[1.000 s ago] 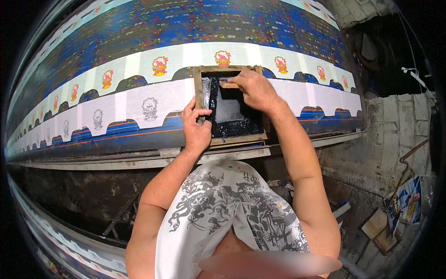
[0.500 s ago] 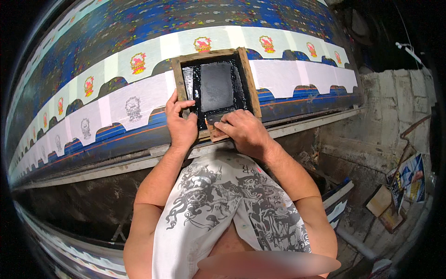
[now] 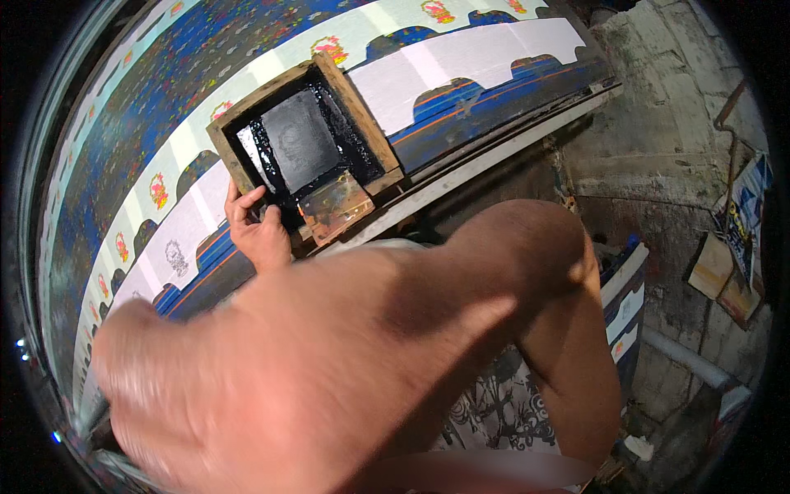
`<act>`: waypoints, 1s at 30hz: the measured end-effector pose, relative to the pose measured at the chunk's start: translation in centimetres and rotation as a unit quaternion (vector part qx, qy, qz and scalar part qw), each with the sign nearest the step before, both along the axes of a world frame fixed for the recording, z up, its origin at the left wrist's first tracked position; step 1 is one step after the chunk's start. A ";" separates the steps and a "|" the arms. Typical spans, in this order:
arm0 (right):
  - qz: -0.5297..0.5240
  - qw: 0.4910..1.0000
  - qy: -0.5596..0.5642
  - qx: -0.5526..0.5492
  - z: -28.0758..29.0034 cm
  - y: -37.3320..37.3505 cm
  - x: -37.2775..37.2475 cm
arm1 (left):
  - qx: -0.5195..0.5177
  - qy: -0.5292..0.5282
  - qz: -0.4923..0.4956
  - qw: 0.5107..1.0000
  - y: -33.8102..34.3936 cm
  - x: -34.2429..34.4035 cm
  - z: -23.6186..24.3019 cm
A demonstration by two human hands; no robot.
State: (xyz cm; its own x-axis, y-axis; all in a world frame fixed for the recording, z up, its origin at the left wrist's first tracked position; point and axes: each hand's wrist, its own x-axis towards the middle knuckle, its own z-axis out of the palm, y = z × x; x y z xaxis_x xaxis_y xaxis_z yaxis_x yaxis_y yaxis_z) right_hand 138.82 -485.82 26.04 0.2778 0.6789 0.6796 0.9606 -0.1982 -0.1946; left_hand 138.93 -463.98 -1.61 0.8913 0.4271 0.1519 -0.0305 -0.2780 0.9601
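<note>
A wooden screen-printing frame [image 3: 360, 115] lies tilted over pale cut pieces [image 3: 465, 62] along the table's near edge. Black ink coats the inside around a dark grey rectangle of mesh [image 3: 304, 140]. My left hand [image 3: 262, 237] grips the frame's lower left side, thumb and fingers over the wood. A stained wooden squeegee [image 3: 337, 206] leans on the frame's near rail, with no hand on it. My right hand [image 3: 197, 387] is raised close to the camera, large and blurred. Its fingers cannot be made out, and the forearm hides much of my lap.
Pale pieces with red-and-yellow emblems [image 3: 158, 191] line the row behind; a black outline print [image 3: 175, 258] shows left of the frame. A pale rail [image 3: 494, 160] edges the long table. At the right, cardboard [image 3: 724, 280] lies on the grey floor near a pipe [image 3: 691, 358].
My right hand has let go of the squeegee and risen toward the camera. The squeegee now leans on the frame's near rail. The view has turned, and my left hand stays on the frame.
</note>
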 end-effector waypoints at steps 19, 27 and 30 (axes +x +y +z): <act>-0.009 0.978 0.200 -0.064 -13.8 -21.1 6.8 | 0.042 -0.005 0.011 0.999 -15.5 3.3 1.1; -0.055 0.961 0.199 -0.184 -16.5 -19.1 6.7 | 0.011 0.028 -0.001 1.000 -15.9 3.4 1.1; -0.047 0.959 0.204 -0.190 -16.3 -16.6 7.2 | -0.019 0.037 0.019 0.999 -15.0 3.2 0.9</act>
